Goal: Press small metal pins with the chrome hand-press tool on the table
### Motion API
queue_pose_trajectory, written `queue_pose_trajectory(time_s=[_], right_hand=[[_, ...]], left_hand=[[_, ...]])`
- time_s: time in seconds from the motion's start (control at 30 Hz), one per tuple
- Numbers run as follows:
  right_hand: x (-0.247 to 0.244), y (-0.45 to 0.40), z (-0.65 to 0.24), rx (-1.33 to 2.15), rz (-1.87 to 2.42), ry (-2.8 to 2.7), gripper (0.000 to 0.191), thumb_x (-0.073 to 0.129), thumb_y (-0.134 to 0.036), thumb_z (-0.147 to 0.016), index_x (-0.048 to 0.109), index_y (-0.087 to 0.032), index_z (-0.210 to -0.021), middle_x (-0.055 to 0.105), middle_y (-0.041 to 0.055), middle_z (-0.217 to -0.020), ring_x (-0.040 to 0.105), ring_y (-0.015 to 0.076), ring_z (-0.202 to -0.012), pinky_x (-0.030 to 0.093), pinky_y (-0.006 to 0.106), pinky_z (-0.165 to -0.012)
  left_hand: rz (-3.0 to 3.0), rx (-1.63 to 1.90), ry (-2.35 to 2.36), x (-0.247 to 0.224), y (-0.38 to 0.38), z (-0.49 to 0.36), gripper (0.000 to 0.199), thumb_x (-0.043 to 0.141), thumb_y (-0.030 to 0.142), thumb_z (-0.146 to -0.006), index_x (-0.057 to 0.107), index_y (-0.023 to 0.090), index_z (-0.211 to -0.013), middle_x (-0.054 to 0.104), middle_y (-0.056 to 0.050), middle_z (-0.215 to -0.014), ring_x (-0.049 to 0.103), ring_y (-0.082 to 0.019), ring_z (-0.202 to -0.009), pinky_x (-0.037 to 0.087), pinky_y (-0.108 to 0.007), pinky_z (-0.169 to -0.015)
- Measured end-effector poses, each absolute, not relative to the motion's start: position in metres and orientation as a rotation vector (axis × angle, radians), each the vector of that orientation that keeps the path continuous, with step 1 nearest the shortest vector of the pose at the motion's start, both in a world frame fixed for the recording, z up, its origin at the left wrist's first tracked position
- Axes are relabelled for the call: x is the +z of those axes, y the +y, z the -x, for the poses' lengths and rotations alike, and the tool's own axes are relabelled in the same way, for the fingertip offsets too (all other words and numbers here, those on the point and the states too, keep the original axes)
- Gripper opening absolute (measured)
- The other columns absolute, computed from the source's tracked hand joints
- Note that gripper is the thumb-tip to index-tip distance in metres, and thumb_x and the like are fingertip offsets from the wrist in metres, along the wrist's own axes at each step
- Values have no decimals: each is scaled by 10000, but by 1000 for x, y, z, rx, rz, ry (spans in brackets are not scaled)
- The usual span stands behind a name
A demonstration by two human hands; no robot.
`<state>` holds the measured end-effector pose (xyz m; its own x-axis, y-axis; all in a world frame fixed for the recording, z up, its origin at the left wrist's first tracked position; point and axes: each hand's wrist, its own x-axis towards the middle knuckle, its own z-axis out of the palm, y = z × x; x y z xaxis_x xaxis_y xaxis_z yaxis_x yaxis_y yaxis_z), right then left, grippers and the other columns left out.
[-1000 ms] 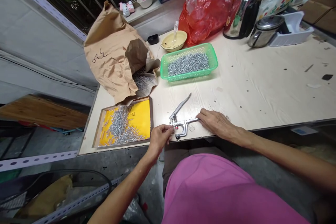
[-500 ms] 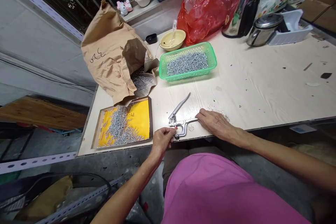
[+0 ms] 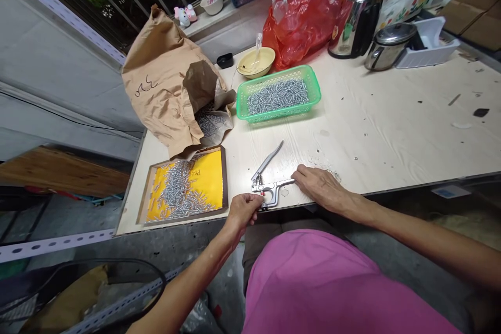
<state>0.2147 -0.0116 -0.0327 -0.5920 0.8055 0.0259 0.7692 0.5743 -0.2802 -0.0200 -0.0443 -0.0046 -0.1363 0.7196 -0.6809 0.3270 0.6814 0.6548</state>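
Observation:
A silver plier-like hand press [image 3: 276,186] lies near the table's front edge, its upper lever raised and a spring at its hinge. My right hand [image 3: 319,183] is closed around the end of its lower handle. At the tool's C-shaped jaw, my left hand [image 3: 245,209] has thumb and fingertips pinched together. Whatever those fingertips hold is too small to make out; a bit of red shows in the jaw beside them. Left of that hand, a shallow tray [image 3: 224,177] with a yellow bottom holds a heap of small silver metal pins [image 3: 176,188].
Behind the tool stands a green basket [image 3: 278,114] full of similar pins. A torn brown paper bag [image 3: 160,99] spills more at the left. Farther back are a cream bowl [image 3: 264,65], a red plastic bag [image 3: 297,26], a kettle [image 3: 358,15] and a steel pot [image 3: 391,47].
My left fingertips have shifted slightly at the jaw, up and to the right. The right hand keeps its grip on the handle; the camera view has moved a little.

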Motion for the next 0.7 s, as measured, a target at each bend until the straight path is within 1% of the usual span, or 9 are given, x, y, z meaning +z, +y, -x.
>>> queue_pose_trajectory(time_s=[0.1, 0.2, 0.27, 0.33, 0.37, 0.43, 0.5, 0.6, 0.7], right_hand=[[-27, -13, -219, 408, 1295, -2654, 164, 390, -210, -943, 549, -170, -930, 555, 70, -927, 493, 153, -717, 323, 283, -607], [-18, -7, -224, 407, 1277, -2655, 232, 463, -346, -932, 557, -158, -1030, 558, 122, -1080, 533, 217, -915, 408, 325, -737], [-14, 4, -226, 369, 1256, -2660, 382, 522, -418, -895, 529, -140, -1158, 493, 182, -1262, 482, 289, -1115, 411, 409, -863], [-12, 17, -225, 360, 1187, -2683, 597, 579, -506, -837, 456, -133, -1287, 355, 223, -1419, 352, 346, -1280, 363, 495, -960], [-12, 24, -223, 367, 1137, -2709, 702, 607, -550, -799, 418, -135, -1334, 296, 232, -1461, 282, 364, -1330, 335, 525, -989], [-14, 37, -217, 399, 1043, -2785, 865, 651, -616, -722, 365, -145, -1389, 243, 236, -1492, 194, 385, -1374, 283, 564, -1026], [-17, 47, -210, 437, 977, -2880, 966, 686, -643, -660, 343, -141, -1410, 244, 245, -1492, 166, 409, -1378, 243, 595, -1039], [-23, 57, -204, 447, 932, -2944, 1011, 706, -634, -630, 327, -130, -1421, 266, 247, -1482, 175, 430, -1366, 222, 621, -1033], [-27, 64, -203, 414, 900, -2917, 984, 692, -628, -634, 341, -131, -1406, 341, 226, -1439, 215, 420, -1342, 237, 611, -1020]], left_hand=[[-860, 403, 1732, -4, -44, 21, 249, 689, 365, -700, 607, 130, -697, 439, 81, -412, 362, -45, -330, 269, -165, -330], [-873, 395, 1726, -6, -44, 22, 271, 688, 386, -697, 614, 125, -714, 438, 81, -409, 363, -45, -328, 265, -162, -327], [-876, 386, 1721, -7, -44, 22, 277, 678, 393, -705, 614, 123, -716, 435, 80, -397, 359, -46, -323, 257, -161, -326], [-877, 385, 1723, -6, -44, 22, 280, 673, 399, -710, 608, 127, -704, 431, 80, -388, 356, -46, -321, 250, -160, -326], [-878, 387, 1727, -5, -44, 21, 282, 676, 402, -707, 604, 129, -697, 431, 81, -388, 358, -45, -321, 250, -159, -327], [-885, 392, 1736, -4, -45, 20, 282, 683, 402, -698, 603, 131, -693, 434, 81, -398, 362, -45, -324, 260, -160, -327], [-895, 394, 1747, -4, -45, 20, 279, 684, 397, -694, 607, 129, -697, 436, 80, -408, 368, -48, -328, 273, -162, -324], [-898, 410, 1753, -4, -46, 19, 283, 684, 397, -691, 618, 123, -704, 446, 75, -431, 377, -46, -336, 285, -161, -321], [-892, 422, 1753, -5, -47, 19, 294, 688, 406, -689, 625, 120, -712, 446, 76, -439, 376, -41, -339, 286, -157, -321]])
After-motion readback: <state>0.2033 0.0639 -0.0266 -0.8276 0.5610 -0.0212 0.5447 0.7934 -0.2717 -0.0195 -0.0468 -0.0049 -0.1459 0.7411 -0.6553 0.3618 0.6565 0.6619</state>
